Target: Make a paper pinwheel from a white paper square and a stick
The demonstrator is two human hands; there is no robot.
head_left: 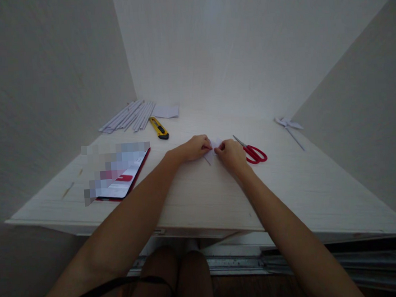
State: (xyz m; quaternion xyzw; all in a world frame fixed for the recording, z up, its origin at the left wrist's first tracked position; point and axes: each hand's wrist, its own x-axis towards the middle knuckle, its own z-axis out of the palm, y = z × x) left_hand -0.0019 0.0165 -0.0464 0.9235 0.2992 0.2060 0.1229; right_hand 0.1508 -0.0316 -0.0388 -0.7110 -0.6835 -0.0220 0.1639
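Both hands meet near the middle of the table over a small piece of white paper (215, 143). My left hand (197, 147) pinches its left side between thumb and fingers. From the right, my right hand (230, 154) pinches the paper's other side, with the fingertips of both hands close together. A thin line or stick (207, 159) shows just below my left fingertips; whether it joins the paper is too small to tell. Red-handled scissors (252, 152) lie right beside my right hand, partly behind it, blades pointing up and left.
A tablet or phone in a red case (119, 183) lies at the left. Behind it are several rolled white paper sticks (128, 117), a flat paper piece (166, 111) and a yellow utility knife (158, 127). A paper pinwheel (288, 124) on a stick lies far right. Walls enclose the white table (205, 202).
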